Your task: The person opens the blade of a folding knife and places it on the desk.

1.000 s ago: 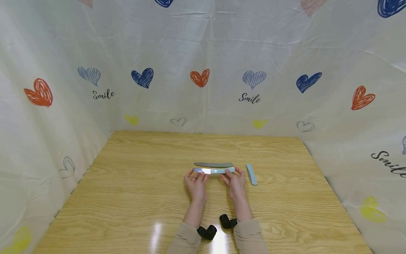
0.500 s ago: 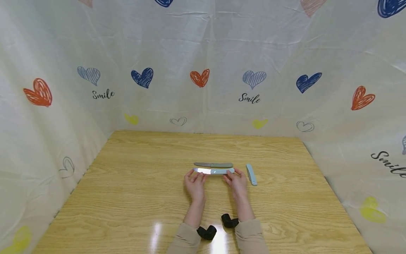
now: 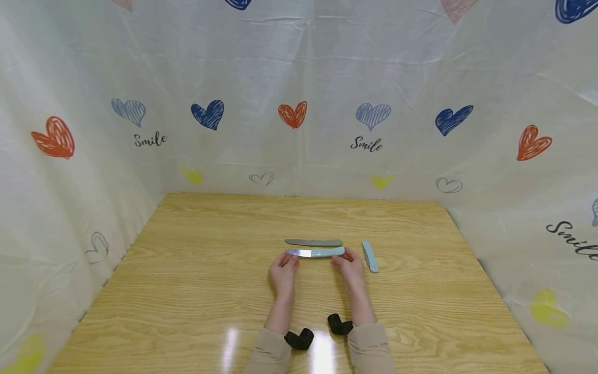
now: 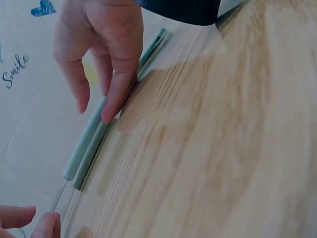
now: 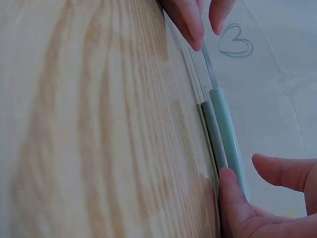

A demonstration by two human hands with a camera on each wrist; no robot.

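Note:
Side by side on the table lie two unfolded knives. The nearer is a light blue folding knife (image 3: 327, 252), its shiny blade pointing left; just behind it is a grey-green folding knife (image 3: 327, 243). My left hand (image 3: 283, 278) is at the blue knife's blade tip, thumb and finger parted about the blade (image 5: 210, 69). At the handle's right end is my right hand (image 3: 351, 269); in the right wrist view its fingers are spread, one digit against the handle (image 5: 229, 129) and another raised clear. A folded light blue knife (image 3: 370, 256) lies right of that hand.
The wooden table (image 3: 210, 291) runs back to a white curtain (image 3: 327, 67) printed with hearts and "Smile". Black angled pieces (image 3: 300, 339) sit at both wrists, beside the beige sleeves (image 3: 271, 353).
Both thumbs have slipped off the front of the light blue knife, and the fingers have loosened. The left hand has shifted slightly left. The other two knives have not moved.

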